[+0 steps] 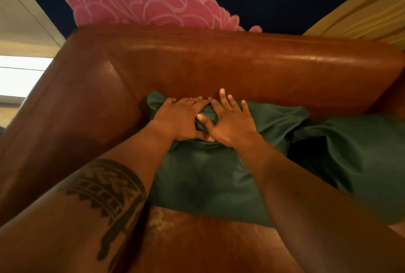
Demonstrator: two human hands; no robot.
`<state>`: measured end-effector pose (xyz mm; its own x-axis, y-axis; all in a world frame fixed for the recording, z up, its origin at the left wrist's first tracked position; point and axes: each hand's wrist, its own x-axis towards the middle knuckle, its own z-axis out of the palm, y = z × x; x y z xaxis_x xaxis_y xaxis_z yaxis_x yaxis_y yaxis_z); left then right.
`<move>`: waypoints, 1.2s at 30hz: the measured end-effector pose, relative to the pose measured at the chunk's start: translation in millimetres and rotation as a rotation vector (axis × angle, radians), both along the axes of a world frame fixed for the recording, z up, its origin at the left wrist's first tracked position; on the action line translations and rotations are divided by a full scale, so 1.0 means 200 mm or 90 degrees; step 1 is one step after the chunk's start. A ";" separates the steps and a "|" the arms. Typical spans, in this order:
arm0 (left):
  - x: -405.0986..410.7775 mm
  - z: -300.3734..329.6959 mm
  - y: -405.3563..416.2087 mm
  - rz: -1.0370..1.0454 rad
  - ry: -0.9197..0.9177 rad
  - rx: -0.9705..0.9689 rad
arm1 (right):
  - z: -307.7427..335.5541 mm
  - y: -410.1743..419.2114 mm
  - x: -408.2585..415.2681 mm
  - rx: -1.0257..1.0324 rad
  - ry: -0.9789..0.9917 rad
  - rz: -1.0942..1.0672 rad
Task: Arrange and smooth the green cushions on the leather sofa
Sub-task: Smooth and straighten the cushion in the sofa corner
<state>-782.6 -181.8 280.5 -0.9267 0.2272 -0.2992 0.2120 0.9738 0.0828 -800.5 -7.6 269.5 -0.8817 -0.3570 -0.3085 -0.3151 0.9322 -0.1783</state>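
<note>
A dark green cushion point(203, 176) leans against the back of the brown leather sofa point(219, 64), near its left corner. My left hand point(182, 117) lies flat on the cushion's upper edge, fingers straight and pointing right. My right hand point(230, 121) presses beside it with fingers spread, thumb across a fold of green fabric between the two hands. A second green cushion point(350, 158) lies to the right, overlapping the first.
The sofa's left armrest point(65, 119) rises close on the left. Behind the backrest is a wall mural with a pink flower point(149, 2) on dark blue. A worn patch of the leather seat point(197, 239) shows below the cushion.
</note>
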 end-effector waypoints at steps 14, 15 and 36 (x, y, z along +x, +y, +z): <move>0.12 0.01 -0.29 0.050 -0.047 -0.042 | 0.01 0.55 0.01 0.060 -0.034 -0.115; 0.13 0.02 -0.29 0.081 -0.075 -0.060 | 0.01 0.58 0.00 0.063 -0.043 -0.143; 0.43 -0.47 0.27 0.089 0.323 0.076 | -0.40 0.07 0.31 -0.044 0.334 -0.039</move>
<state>-696.2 -127.9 186.6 -0.9719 0.0970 0.2143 0.1238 0.9856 0.1156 -738.4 7.1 188.8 -0.9310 -0.3044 0.2016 -0.3242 0.9432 -0.0728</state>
